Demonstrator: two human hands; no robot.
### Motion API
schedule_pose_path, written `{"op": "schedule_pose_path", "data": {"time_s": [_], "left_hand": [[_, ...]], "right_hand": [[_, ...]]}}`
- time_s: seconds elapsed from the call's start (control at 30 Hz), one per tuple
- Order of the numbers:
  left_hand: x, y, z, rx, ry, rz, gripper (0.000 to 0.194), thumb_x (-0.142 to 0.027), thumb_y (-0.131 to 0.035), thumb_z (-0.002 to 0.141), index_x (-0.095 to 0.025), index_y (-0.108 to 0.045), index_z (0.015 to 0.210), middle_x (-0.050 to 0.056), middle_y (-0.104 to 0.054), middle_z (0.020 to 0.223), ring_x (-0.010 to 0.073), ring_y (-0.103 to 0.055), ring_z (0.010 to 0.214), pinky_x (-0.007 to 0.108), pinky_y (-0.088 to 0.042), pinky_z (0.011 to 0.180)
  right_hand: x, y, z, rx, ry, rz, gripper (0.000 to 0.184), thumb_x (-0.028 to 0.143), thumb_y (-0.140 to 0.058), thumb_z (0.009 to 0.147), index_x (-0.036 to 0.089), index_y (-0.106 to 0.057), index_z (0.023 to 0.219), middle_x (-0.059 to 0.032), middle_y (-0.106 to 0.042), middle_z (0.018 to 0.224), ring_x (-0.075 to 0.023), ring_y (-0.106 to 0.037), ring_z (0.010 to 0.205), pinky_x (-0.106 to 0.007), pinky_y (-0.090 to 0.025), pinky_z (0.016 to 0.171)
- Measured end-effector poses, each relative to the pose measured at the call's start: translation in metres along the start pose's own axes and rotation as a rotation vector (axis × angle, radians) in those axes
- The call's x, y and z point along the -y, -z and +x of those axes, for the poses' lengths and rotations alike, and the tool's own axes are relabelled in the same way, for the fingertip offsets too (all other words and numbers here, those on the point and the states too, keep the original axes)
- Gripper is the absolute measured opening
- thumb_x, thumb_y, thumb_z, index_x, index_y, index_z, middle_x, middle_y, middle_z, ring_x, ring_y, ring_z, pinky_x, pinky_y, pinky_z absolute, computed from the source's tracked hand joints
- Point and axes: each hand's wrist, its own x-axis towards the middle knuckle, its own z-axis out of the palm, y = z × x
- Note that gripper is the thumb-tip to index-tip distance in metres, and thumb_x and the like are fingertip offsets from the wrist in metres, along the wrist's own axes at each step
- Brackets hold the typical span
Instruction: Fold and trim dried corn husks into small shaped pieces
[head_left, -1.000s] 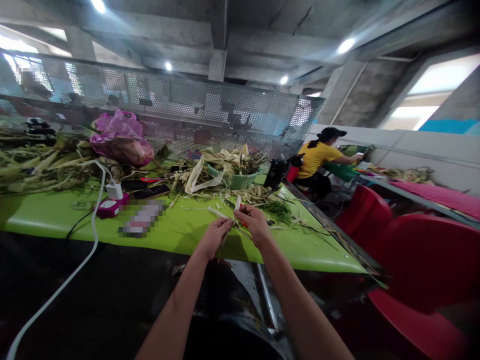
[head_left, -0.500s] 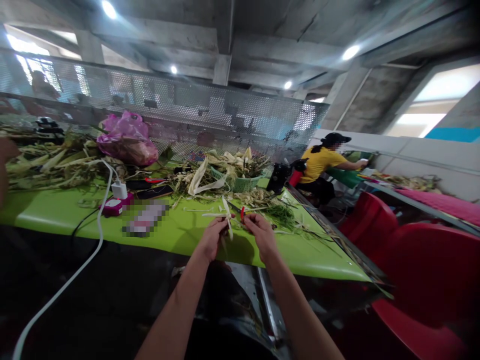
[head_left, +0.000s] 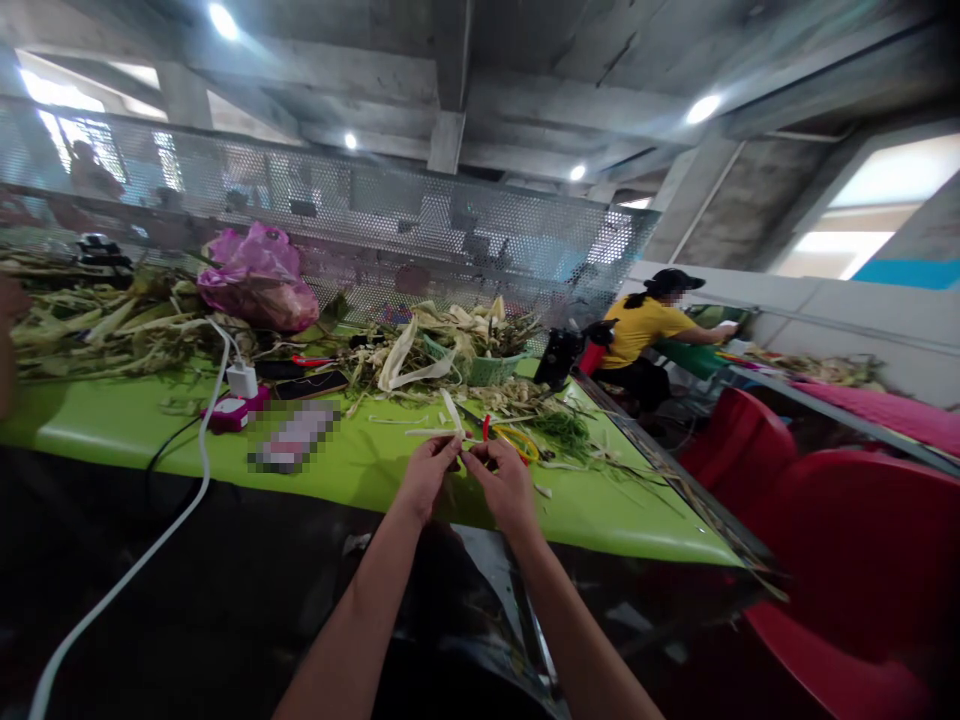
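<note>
Two bare hands with crossed husk strips (head_left: 429, 433) at a lime-green tabletop (head_left: 360, 465)

Forearms: two, bare, reaching from the near side and converging over the table's front edge.

Left hand (head_left: 427, 478): knuckles up, thumb and fingertips pinching the strips where they cross.

Right hand (head_left: 506, 490): turned inward, fingers curled, thumb tip beside the left fingertips; I cannot tell whether it grips a strip.

Husk strips: pale, narrow, above the tabletop at the left fingertips. One has its long axis crosswise, free end pointing left; another points away from the person, leaning slightly left.

Scissors (head_left: 517, 442): red-and-yellow handles just beyond the right hand; held or lying, I cannot tell.

Power strip (head_left: 232, 412): magenta, white charger (head_left: 241, 380) plugged in.

Green shreds (head_left: 564, 432): loose bunch, right side.

Basket (head_left: 487, 372): green plastic, heaped with dried husks.

Plastic bag (head_left: 259, 280): pink, bulging, brownish contents showing through.

Perforated metal screen (head_left: 360, 220): behind the table.

Co-worker (head_left: 641, 332): yellow top, black cap, seated beyond at right.
</note>
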Motion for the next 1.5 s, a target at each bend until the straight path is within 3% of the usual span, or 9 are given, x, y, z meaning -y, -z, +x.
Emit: {"op": "schedule_pose_path", "data": {"time_s": [0.47,0.57,0.67,0.77,0.87,1.0,1.3,1.4,1.5], "left_hand": [[0.004,0.001,0.002,-0.138,-0.017,-0.093,0.037,-0.041,-0.079,0.058,-0.013,-0.072,0.081,-0.001,-0.052,0.065,0.0046,-0.042,0.057,0.018,-0.033,0.053],[0.002,0.001,0.003,-0.097,-0.03,-0.09,0.036,-0.042,-0.077,0.061,-0.014,-0.073,0.083,0.0,-0.053,0.069,0.0045,-0.041,0.058,0.017,-0.032,0.052],[0.001,0.001,0.003,-0.045,-0.025,-0.083,0.036,-0.043,-0.075,0.064,-0.015,-0.073,0.087,0.001,-0.053,0.071,0.0046,-0.039,0.057,0.017,-0.03,0.05],[0.001,0.002,0.001,-0.013,-0.001,-0.078,0.037,-0.043,-0.072,0.067,-0.015,-0.072,0.091,0.001,-0.053,0.072,0.0047,-0.037,0.056,0.017,-0.03,0.05],[0.002,0.002,-0.001,-0.01,0.019,-0.037,0.036,-0.042,-0.073,0.067,-0.016,-0.069,0.092,0.0,-0.055,0.073,0.005,-0.038,0.055,0.017,-0.031,0.051],[0.005,0.001,0.001,-0.018,-0.02,0.109,0.03,-0.04,-0.075,0.064,-0.015,-0.067,0.08,-0.001,-0.054,0.068,0.0055,-0.039,0.056,0.017,-0.031,0.051],[0.01,0.004,0.002,-0.031,-0.013,0.025,0.031,-0.043,-0.072,0.067,-0.017,-0.065,0.081,-0.004,-0.051,0.063,0.0055,-0.039,0.053,0.018,-0.033,0.051],[0.009,0.004,0.002,0.02,0.011,0.057,0.033,-0.041,-0.074,0.066,-0.018,-0.068,0.088,-0.001,-0.059,0.07,0.0077,-0.049,0.061,0.019,-0.04,0.061],[0.006,0.0,0.0,0.11,0.024,0.072,0.037,-0.04,-0.074,0.066,-0.018,-0.069,0.095,0.003,-0.067,0.085,0.0134,-0.058,0.08,0.024,-0.043,0.078]], "right_hand": [[0.01,0.012,-0.006,0.12,0.146,-0.191,0.015,0.024,-0.059,0.082,0.019,-0.056,0.067,-0.0041,-0.055,0.074,-0.0201,-0.052,0.076,-0.032,-0.04,0.07],[0.01,0.015,-0.003,0.094,0.054,-0.042,0.014,0.031,-0.058,0.083,0.019,-0.058,0.075,-0.0041,-0.056,0.08,-0.0172,-0.053,0.07,-0.03,-0.043,0.063],[0.008,0.014,0.002,0.075,-0.164,0.265,0.024,0.042,-0.053,0.084,0.02,-0.054,0.094,-0.0028,-0.057,0.088,-0.0112,-0.053,0.053,-0.027,-0.042,0.05],[0.005,0.01,0.009,0.086,-0.252,0.458,0.029,0.046,-0.058,0.079,0.02,-0.053,0.091,-0.0014,-0.059,0.082,-0.0129,-0.058,0.056,-0.028,-0.045,0.052],[-0.001,0.008,0.014,0.069,-0.169,0.375,0.025,0.041,-0.066,0.072,0.019,-0.057,0.082,-0.0022,-0.06,0.075,-0.0166,-0.058,0.067,-0.03,-0.047,0.062],[-0.008,0.011,0.018,0.04,-0.113,0.22,0.017,0.032,-0.066,0.072,0.019,-0.061,0.08,-0.0012,-0.06,0.07,-0.0161,-0.055,0.064,-0.029,-0.044,0.063],[-0.013,0.012,0.017,0.161,-0.209,0.373,0.027,0.038,-0.066,0.073,0.017,-0.064,0.09,0.0013,-0.053,0.063,-0.0129,-0.047,0.056,-0.024,-0.038,0.05],[-0.011,0.021,0.024,0.238,-0.255,0.376,0.032,0.044,-0.061,0.077,0.018,-0.066,0.095,-0.0013,-0.061,0.073,-0.0141,-0.053,0.064,-0.024,-0.041,0.056],[-0.009,0.026,0.03,0.238,-0.237,0.374,0.032,0.047,-0.062,0.075,0.017,-0.067,0.085,-0.0013,-0.063,0.075,-0.0142,-0.054,0.068,-0.025,-0.042,0.062]]}}
